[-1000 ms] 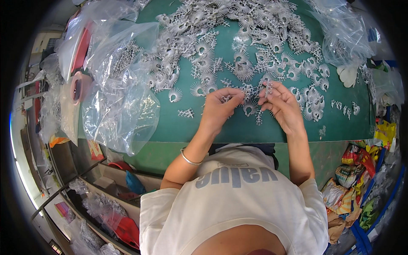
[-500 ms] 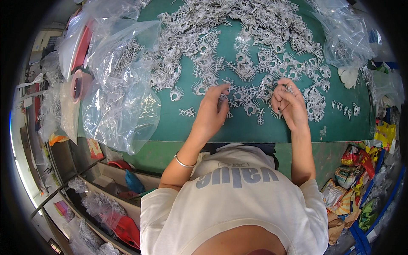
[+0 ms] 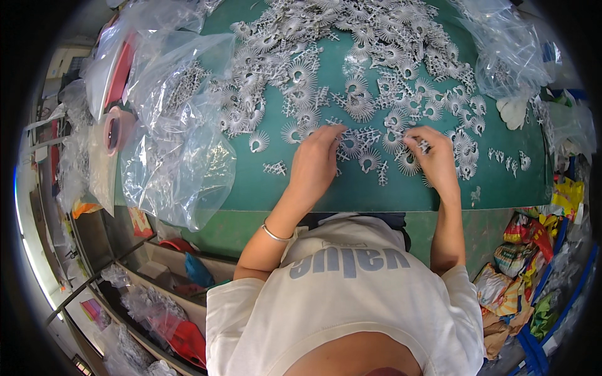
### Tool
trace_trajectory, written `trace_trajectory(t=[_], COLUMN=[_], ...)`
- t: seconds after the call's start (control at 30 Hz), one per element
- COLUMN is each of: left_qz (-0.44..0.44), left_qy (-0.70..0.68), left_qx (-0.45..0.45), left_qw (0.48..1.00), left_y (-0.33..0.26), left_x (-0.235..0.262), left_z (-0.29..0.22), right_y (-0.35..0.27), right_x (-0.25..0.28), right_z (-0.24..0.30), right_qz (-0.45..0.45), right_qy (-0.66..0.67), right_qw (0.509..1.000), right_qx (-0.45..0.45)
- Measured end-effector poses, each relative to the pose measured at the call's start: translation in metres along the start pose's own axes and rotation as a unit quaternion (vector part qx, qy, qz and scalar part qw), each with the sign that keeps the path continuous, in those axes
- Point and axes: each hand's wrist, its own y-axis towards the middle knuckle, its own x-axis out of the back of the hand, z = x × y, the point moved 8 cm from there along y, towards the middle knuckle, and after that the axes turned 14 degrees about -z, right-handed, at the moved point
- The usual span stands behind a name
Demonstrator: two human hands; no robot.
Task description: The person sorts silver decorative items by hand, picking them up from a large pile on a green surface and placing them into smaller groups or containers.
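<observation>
Here at the fingertips, we have the right hand [image 3: 436,156] curled in, its fingers clamped about a small gray branching piece [image 3: 424,146]. Across from it, the left hand [image 3: 316,160] turns its back to us, fingers together and reaching inward; whether they grip anything, we can't make out. Between the hands we spot a gray fan-shaped piece [image 3: 369,160] lying flat, a little gray sprig [image 3: 382,173] just beside it. Moving out, we find a bangle [image 3: 276,234] on the left forearm, and beyond both hands a great heap of gray pieces [image 3: 351,25] spread over the green table [image 3: 376,199]. Clear plastic bags [image 3: 179,138] flank it on either side, a pink ring-shaped roll [image 3: 113,131] at far left.
</observation>
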Motion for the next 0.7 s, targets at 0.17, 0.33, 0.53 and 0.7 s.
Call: trace_trajectory(t=[0.17,0.33,0.53,0.7], left_qz=[0.016,0.032,0.157,0.206], left_qy=[-0.109,-0.118,-0.257,-0.426], left_qx=[0.088,0.139,0.191,0.223], left_qw=[0.990,0.983,0.934,0.852], left_y=[-0.002,-0.005,-0.018,-0.016], left_x=[-0.009,-0.016,-0.062,-0.088], left_z=[0.007,0.006,-0.007,-0.035], right_y=[0.001,-0.006,-0.021,-0.034], right_x=[0.011,0.019,0.010,-0.003], right_z=[-0.002,-0.015,-0.015,-0.014], right_qz=[0.002,0.001,0.042,0.081], right_qy=[-0.007,0.094,0.269,0.382], right_qw=[1.000,0.993,0.942,0.884], right_qx=[-0.008,-0.073,-0.195,-0.256])
